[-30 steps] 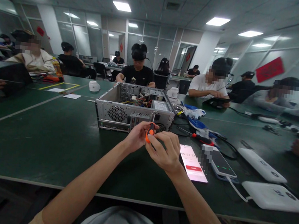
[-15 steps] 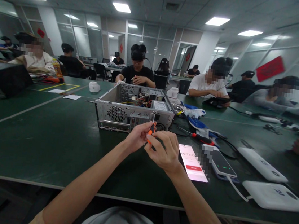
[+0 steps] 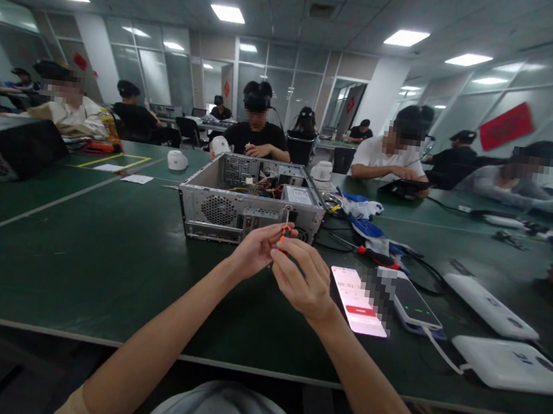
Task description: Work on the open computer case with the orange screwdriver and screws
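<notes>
L hand (image 3: 253, 251) & R hand (image 3: 303, 281) clamped on screwdriver (image 3: 285, 231), handle mostly hidden; tip contact w/ PC case (image 3: 251, 202) unclear.

Screwdriver (image 3: 286, 232) with orange-and-black handle, metal shank pointing away toward the rear panel (image 3: 218, 210) of a silver desktop computer case (image 3: 255, 212), lying flat, open side up, wires (image 3: 264, 189) showing inside

The left hand (image 3: 253, 252) and the right hand (image 3: 306, 282) are hiding much of the orange-and-black screwdriver (image 3: 285, 231), and its tip is appearing too small to show whether it is touching the computer case (image 3: 257, 202). Pixelation is covering the timer's end on the smartphone (image 3: 356, 299). The left edge is cropping a black computer tower (image 3: 37, 145).
</notes>
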Motion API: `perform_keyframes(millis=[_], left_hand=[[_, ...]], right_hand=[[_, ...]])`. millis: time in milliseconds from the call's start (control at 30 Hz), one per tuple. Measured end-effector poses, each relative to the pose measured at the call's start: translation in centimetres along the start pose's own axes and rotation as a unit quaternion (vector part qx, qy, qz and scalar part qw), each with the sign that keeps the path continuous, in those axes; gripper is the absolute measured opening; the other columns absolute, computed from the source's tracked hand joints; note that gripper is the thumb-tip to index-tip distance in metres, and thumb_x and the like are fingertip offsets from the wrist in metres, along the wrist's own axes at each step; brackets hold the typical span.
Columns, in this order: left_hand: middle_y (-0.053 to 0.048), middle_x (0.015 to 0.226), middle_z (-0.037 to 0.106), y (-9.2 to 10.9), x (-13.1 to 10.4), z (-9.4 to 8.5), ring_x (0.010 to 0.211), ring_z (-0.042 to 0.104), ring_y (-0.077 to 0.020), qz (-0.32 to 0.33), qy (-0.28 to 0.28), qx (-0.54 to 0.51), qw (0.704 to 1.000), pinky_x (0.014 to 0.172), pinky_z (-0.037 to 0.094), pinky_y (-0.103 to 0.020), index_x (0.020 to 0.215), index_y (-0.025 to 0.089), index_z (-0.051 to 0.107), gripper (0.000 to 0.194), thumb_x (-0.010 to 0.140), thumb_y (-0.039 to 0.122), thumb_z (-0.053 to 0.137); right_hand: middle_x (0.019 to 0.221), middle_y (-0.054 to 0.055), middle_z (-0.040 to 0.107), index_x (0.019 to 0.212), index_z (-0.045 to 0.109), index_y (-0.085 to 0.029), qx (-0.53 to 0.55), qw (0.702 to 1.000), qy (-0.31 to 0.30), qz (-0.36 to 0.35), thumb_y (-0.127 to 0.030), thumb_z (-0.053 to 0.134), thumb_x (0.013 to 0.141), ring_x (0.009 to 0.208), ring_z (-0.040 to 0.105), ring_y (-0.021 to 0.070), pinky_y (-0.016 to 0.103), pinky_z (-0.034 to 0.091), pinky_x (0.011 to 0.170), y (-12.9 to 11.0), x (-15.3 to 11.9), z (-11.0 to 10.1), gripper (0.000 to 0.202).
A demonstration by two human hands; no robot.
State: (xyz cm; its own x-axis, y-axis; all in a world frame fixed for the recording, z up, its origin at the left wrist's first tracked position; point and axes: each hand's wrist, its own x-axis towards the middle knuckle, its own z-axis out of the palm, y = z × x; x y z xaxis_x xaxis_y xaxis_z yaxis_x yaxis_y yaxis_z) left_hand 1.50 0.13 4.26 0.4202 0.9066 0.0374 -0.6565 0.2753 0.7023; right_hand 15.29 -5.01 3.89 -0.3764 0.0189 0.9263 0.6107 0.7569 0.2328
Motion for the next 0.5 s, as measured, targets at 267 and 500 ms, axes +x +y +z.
perform_keyframes(millis=[267, 500], left_hand=[[-0.002, 0.075, 0.067, 0.06, 0.01, 0.06, 0.059, 0.059, -0.0045, -0.048, 0.016, -0.043, 0.998, 0.053, 0.044, -0.013, 0.091, 0.011, 0.072, 0.013, 0.088, 0.023, 0.068], [-0.007, 0.096, 0.073, -0.24, 0.28, -0.36, 0.076, 0.067, -0.0092, 0.01, -0.017, -0.01, 1.0, 0.07, 0.052, -0.017, 0.099, 0.01, 0.073, 0.016, 0.088, 0.016, 0.064]], right_hand=[[0.108, 0.007, 0.073, 0.111, 0.067, -0.021, 0.021, 0.999, -0.035, -0.015, -0.006, 0.059, 0.088, 0.115, 0.066, 0.0211, 0.039, 0.057, 0.098, -0.1, -0.07, 0.3, 0.028], [0.102, 0.009, 0.064, 0.116, 0.062, -0.023, -0.111, 0.991, 0.048, 0.051, -0.024, 0.071, 0.085, 0.1, 0.062, 0.024, 0.041, 0.052, 0.087, -0.37, -0.37, 0.83, 0.033]])
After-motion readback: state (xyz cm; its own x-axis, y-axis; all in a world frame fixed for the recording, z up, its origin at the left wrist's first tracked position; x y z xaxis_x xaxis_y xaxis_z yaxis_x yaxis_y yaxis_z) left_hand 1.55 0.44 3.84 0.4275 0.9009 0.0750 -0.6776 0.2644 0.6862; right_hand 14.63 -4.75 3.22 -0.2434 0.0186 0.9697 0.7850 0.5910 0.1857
